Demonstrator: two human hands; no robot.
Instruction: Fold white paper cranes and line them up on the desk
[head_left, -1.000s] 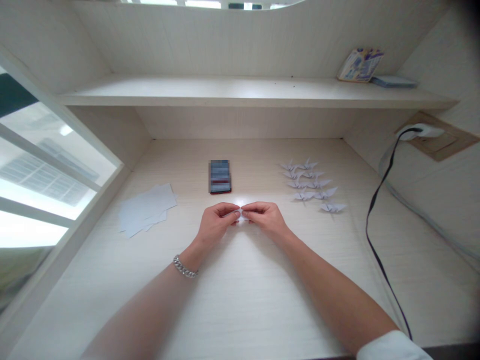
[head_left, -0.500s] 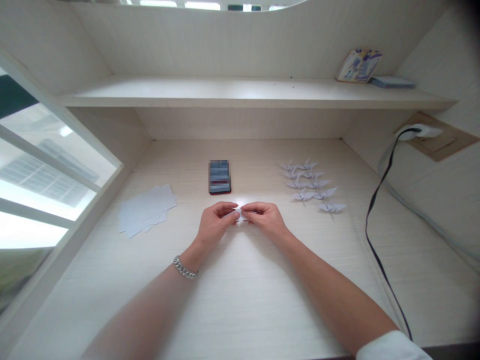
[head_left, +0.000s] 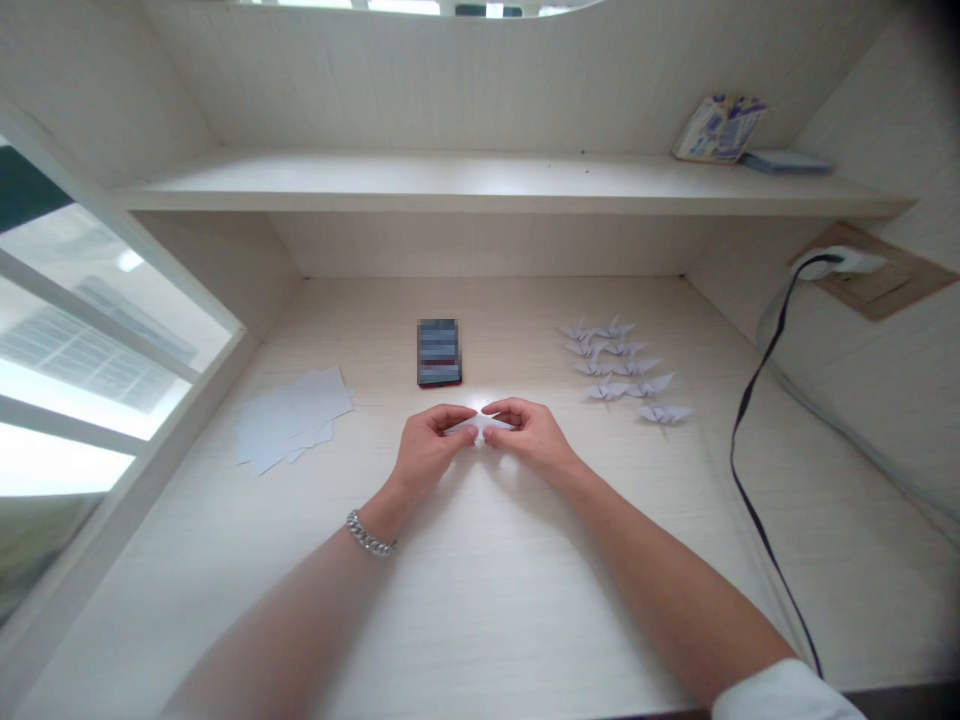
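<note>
One wide tabletop (head_left: 465,610), pale and with a light wood grain, carries all the things near the hands. Above its far end I see a long white wooden shelf (head_left: 420,170).

On the left side of the tabletop lie several flat white paper sheets (head_left: 289,420), overlapping, with their corners turned in different directions. On the right side, well apart from these sheets, stand nine small white folded-paper cranes (head_left: 634,368), mostly in pairs.

Between these two groups are the left hand (head_left: 435,440) and the right hand (head_left: 540,432), close together. Beyond them lies a dark rectangular phone (head_left: 439,352), its screen blurred for me.

The smallest single thing is the small white folded-paper piece (head_left: 482,422), which is between the two hands, near the middle of the tabletop. Both hands pinch it: each thumb rests on its near side, and each index finger arches above. The other fingers are mostly hidden, so I cannot tell how they support it.

I judge this piece very light, rather stiff along its folds, but easy to crush or tear. I would hold it softly by both side points, close to the creases.
</note>
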